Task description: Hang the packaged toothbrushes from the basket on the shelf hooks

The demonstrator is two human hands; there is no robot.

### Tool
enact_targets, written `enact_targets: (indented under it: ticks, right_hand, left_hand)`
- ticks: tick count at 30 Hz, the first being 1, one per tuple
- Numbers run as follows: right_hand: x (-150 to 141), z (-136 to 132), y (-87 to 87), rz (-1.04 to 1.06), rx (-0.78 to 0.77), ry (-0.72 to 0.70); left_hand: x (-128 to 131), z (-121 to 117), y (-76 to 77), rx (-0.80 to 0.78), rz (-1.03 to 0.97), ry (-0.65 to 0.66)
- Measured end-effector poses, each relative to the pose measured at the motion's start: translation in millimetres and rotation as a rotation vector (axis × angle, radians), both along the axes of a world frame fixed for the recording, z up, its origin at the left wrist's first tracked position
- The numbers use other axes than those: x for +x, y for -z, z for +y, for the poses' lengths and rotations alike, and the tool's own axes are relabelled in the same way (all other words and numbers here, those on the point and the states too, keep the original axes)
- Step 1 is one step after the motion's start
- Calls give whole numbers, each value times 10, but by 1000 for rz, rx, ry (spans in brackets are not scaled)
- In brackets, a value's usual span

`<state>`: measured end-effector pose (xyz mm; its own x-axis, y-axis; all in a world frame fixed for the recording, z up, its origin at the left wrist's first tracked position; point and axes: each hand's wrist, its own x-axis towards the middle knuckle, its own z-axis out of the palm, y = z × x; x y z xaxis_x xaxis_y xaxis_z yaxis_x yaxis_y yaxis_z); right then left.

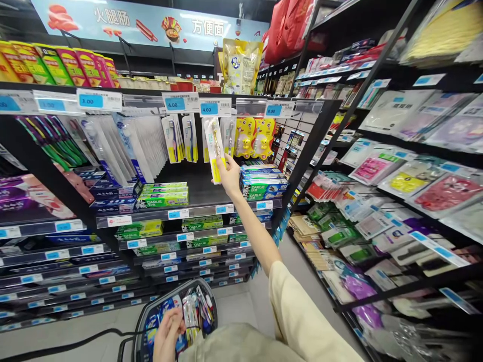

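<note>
My right hand (229, 176) reaches out to the shelf and pinches a toothbrush in a white and yellow pack (212, 136) by its lower edge. The pack is upright at the hanging row, just under a 4.00 price tag (214, 107); whether it still hangs on its hook I cannot tell. Similar packed toothbrushes (190, 136) hang to its left, and yellow bear-shaped packs (253, 137) to its right. Low down, my left hand (169, 329) is over a dark shopping basket (216, 296) filled with packaged goods. Its fingers are curled, and what they hold is hidden.
Toothpaste boxes (163, 195) in green and blue ones (263, 182) lie on the shelf below the hooks. Long white packs (145, 146) hang further left. A tall rack (411, 176) of bagged goods stands to the right, across a narrow aisle floor (302, 274).
</note>
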<state>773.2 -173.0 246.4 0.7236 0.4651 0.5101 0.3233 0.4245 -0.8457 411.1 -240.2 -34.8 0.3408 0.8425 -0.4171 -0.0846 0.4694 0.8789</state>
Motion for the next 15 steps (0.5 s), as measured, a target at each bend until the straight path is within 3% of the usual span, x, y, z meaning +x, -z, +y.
enact_targets:
  ticks: [6, 15]
  right_hand:
    - [249, 309, -4, -31, -104, 131]
    - [590, 817, -28, 8, -169, 108]
  left_hand:
    - [54, -90, 56, 34, -13, -88]
    - [-86, -34, 92, 62, -2, -54]
